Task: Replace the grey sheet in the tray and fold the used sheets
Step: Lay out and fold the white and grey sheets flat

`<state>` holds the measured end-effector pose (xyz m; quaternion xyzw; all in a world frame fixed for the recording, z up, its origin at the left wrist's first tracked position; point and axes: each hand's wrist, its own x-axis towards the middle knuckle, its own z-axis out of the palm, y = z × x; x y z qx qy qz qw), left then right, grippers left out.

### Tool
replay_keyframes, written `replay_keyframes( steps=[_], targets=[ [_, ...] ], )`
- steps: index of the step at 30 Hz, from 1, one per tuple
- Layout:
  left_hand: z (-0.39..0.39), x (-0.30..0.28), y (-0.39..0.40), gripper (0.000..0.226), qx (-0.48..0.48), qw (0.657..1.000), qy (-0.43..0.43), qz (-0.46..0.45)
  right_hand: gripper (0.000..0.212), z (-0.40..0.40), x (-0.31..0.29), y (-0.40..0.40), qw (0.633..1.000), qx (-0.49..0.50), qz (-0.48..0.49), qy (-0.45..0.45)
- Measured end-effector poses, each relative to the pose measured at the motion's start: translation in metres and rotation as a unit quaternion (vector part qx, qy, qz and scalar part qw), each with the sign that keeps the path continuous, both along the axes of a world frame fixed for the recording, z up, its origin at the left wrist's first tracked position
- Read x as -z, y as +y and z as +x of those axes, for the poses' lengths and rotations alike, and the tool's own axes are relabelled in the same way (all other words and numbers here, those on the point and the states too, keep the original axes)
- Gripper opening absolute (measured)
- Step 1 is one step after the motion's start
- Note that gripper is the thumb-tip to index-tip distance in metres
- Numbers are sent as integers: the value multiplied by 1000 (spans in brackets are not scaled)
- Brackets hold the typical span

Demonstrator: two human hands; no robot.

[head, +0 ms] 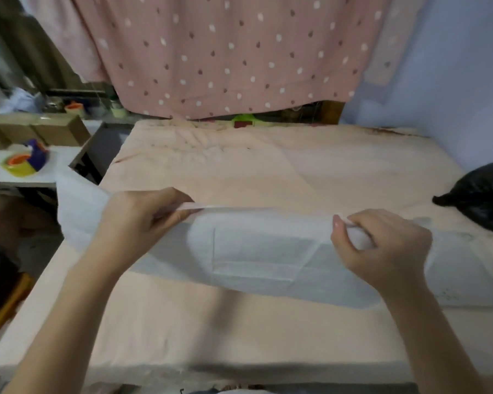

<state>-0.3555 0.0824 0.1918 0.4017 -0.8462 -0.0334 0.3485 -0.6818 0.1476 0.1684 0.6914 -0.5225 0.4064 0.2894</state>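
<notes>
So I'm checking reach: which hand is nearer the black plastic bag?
Right. The right hand pinches the white sheet just left of the black plastic bag; the left hand holds its far end.

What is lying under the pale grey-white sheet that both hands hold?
Under the pale grey-white sheet lies the peach cloth-covered table. Whatever sits directly beneath the sheet is covered. Left hand and right hand pinch its upper edge.

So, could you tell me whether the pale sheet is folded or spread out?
Partly folded: both hands pinch the sheet's lifted edge, the rest lying on the table.

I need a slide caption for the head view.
Both hands, left and right, pinch a white sheet over a pink-covered table.
</notes>
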Motion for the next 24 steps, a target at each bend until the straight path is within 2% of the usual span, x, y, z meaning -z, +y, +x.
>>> replay_keyframes(
  steps=[5, 8, 11, 18, 21, 24],
  targets=[
    [-4, -63, -34, 53, -11, 1000, 17, -23, 30, -6, -65, -31, 998, 14, -50, -17],
    [-11, -87, -60, 40, -17, 1000, 13, -21, 27, -7, -88, -58, 998, 33, -35, -30],
    [-23, -90, -100, 31, -41, 998, -35, -11, 32, -13, -95, -97, 998, 53, 25, -31],
    [-52, -40, -211, 49, -58, 982, -168, 57, 31, -41, -58, -206, 981, 69, 184, 0],
    [-64, -3, -248, 51, -53, 968, -221, 108, 34, -48, -27, -246, 956, 81, 278, 40],
    [-72, 41, -277, 51, -65, 939, -288, 175, 46, -52, 11, -277, 923, 59, 379, 44]
  ],
)
